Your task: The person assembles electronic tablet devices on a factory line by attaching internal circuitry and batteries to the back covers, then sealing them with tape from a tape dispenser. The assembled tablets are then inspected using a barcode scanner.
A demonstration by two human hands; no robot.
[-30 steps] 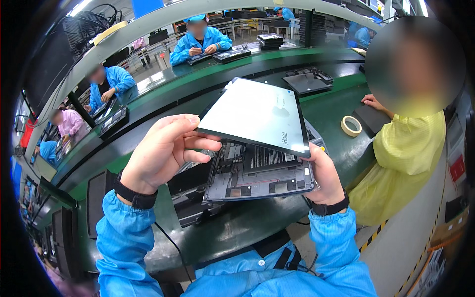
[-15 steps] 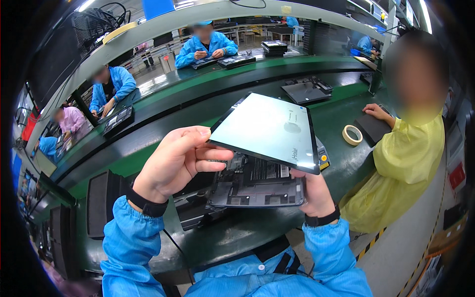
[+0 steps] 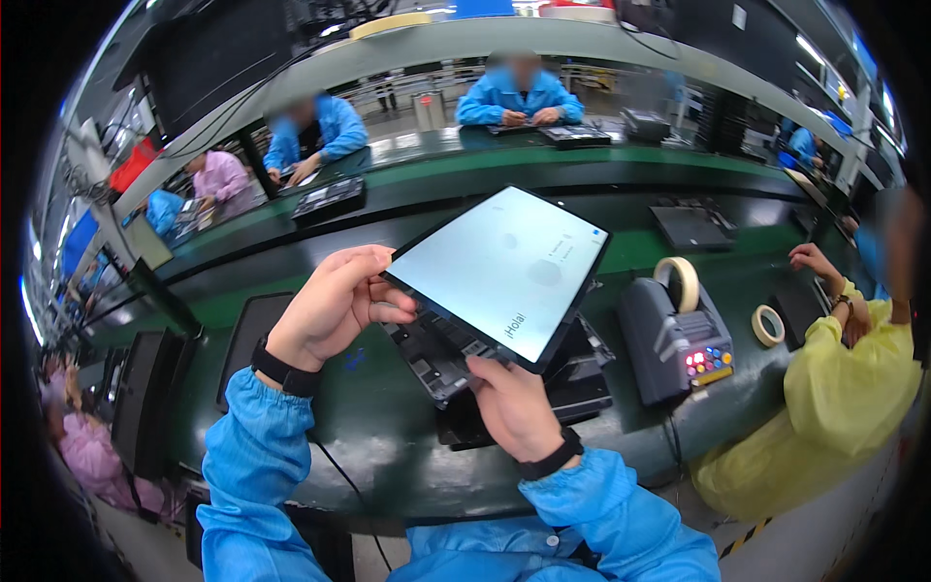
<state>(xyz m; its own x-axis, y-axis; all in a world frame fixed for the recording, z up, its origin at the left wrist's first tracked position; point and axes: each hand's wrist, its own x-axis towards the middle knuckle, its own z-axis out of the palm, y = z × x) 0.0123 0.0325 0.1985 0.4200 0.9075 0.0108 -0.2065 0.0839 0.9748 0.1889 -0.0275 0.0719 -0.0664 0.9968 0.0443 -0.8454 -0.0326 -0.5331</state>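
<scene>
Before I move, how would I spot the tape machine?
On the green bench, look to the right of the person's right hand. There stands a grey, boxy tape machine holding a cream roll. Coloured buttons set it apart from the loose roll beside it.

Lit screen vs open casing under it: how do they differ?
1. The screen is bright and pale; the casing is dark.
2. The screen shows a smooth face, the casing its inner parts.
3. The screen's face is almost fully visible; the casing is partly hidden beneath it.
Shared: both have dark edges.
</scene>
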